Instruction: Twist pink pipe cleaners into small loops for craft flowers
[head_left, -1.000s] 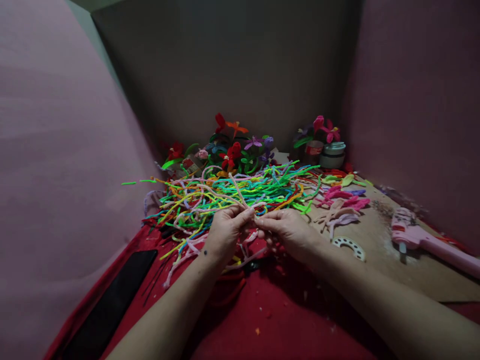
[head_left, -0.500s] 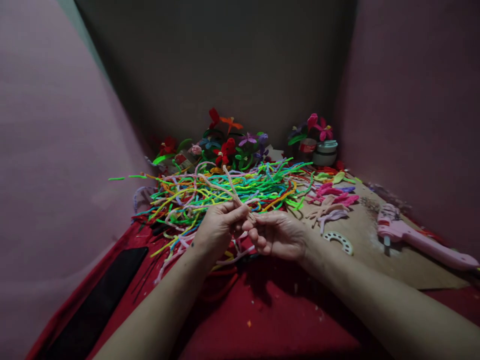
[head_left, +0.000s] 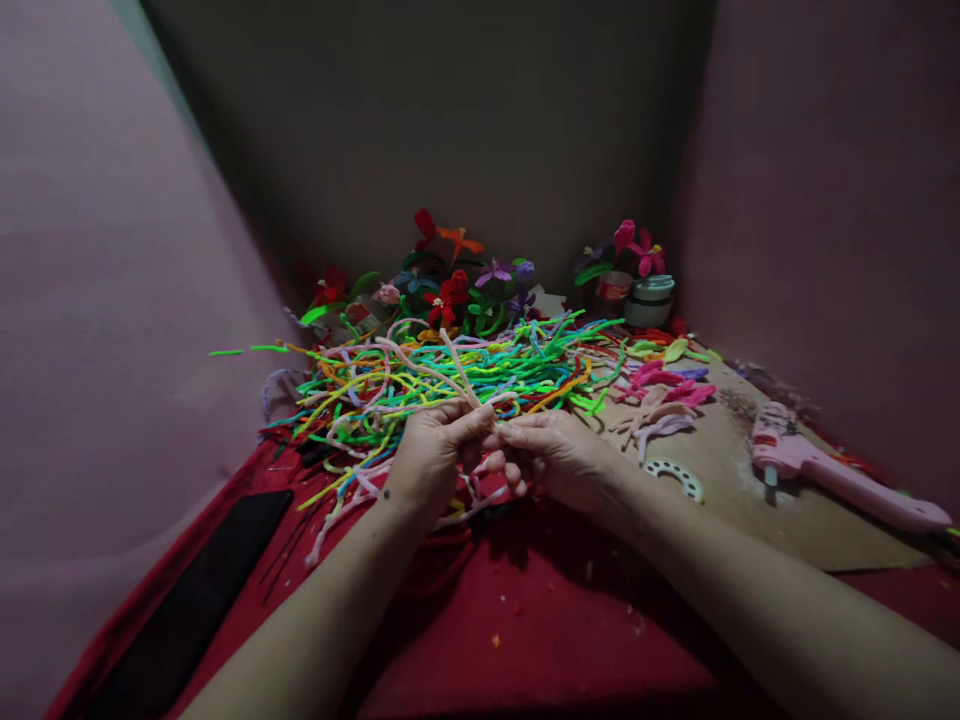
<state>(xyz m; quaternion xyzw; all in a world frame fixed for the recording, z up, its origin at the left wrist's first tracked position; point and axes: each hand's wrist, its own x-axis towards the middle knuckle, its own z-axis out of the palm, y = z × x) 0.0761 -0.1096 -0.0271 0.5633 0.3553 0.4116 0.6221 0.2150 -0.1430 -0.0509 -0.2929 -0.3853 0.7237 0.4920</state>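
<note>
Between thumb and fingers, my left hand (head_left: 439, 448) pinches a pale pink pipe cleaner (head_left: 457, 368), whose two lengths stick up and away from me over the pile. Close against it, my right hand (head_left: 551, 450) is closed, thumb and forefinger pressed together at the near end of the same pipe cleaner. The pinched end is mostly hidden by the fingers. Just beyond both hands lies a tangled heap of pipe cleaners (head_left: 517, 355) in green, yellow, blue, pink and orange.
Pipe-cleaner flowers (head_left: 451, 295) stand at the back, beside a lidded jar (head_left: 650, 301). On the right, a cardboard sheet (head_left: 739, 510) bears a pink glue gun (head_left: 847, 480), a white curved piece with holes (head_left: 676, 478) and bent pink pieces (head_left: 660, 385). A black flat object (head_left: 202, 600) lies left on red cloth (head_left: 555, 640).
The fingers of my right hand have curled in and its thumb now presses at the pipe cleaner's near end. My left hand keeps its pinch. The whole view has shifted slightly.
</note>
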